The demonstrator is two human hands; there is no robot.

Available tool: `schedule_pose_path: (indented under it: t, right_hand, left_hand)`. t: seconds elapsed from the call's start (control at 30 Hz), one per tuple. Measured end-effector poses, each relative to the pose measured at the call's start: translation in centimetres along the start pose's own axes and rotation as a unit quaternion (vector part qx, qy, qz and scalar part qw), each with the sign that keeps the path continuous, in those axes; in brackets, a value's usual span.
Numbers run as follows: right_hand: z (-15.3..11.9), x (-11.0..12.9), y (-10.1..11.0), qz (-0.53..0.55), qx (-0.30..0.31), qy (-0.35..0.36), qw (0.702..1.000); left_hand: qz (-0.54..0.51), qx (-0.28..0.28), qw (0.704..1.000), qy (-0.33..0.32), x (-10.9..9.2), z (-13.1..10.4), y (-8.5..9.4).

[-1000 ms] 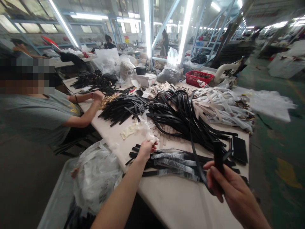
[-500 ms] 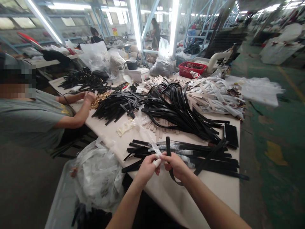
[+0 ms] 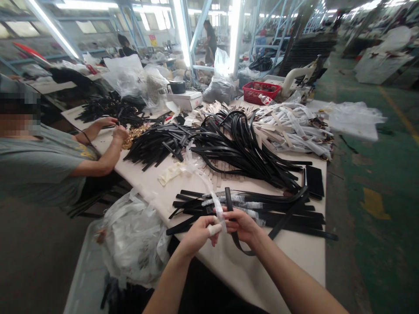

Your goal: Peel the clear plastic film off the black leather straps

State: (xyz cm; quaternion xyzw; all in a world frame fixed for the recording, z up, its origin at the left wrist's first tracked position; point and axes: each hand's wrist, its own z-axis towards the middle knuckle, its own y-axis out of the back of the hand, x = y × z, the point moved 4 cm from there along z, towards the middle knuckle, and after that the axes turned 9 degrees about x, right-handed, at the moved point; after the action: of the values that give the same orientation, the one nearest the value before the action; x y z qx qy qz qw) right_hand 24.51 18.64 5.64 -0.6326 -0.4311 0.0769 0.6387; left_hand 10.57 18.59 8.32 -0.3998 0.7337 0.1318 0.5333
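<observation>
A translucent white strip (image 3: 209, 185) runs from a crumpled clear piece on the table down to my hands, its end hanging between them. My left hand (image 3: 204, 230) has its fingers curled at the strip's left edge, with white wrapping on a finger; what it pinches is hard to make out. My right hand (image 3: 240, 224) is closed on a black strap (image 3: 229, 198), which loops down below the palm, and its fingertips touch the white strip. Behind both hands lie black straps (image 3: 294, 222) partly wrapped in clear film.
Black straps (image 3: 242, 144) are heaped mid-table, with white-wrapped straps (image 3: 294, 126) and a red basket (image 3: 262, 92) behind. A person (image 3: 49, 161) works at the left. Plastic bags (image 3: 134, 240) fill a bin beside the table.
The white strip's end now hangs down between my hands instead of stopping at my fingertips. My hands are slightly farther apart, and my right fingers have spread somewhat. The view has shifted slightly.
</observation>
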Motion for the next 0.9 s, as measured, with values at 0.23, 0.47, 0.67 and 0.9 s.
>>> schedule_pose_path:
  t: [0.23, 0.47, 0.67, 0.9]
  right_hand:
    - [0.2, -0.9, -0.1, -0.042, 0.012, -0.020, 0.999]
    - [0.4, -1.0, -0.1, -0.135, -0.087, 0.048, 0.986]
    - [0.6, -1.0, 0.2, -0.196, -0.188, 0.103, 0.957]
    - [0.8, -0.5, 0.0, -0.187, -0.186, 0.084, 0.961]
  left_hand:
    - [-0.034, 0.069, 0.997, 0.006, -0.3, -0.7, -0.6]
    - [0.053, -0.002, 0.999, 0.001, -0.2, -0.7, -0.4]
    - [0.108, -0.137, 0.985, 0.010, 1.1, -0.1, 0.2]
    - [0.057, -0.104, 0.993, 0.014, 1.7, -0.2, 0.2]
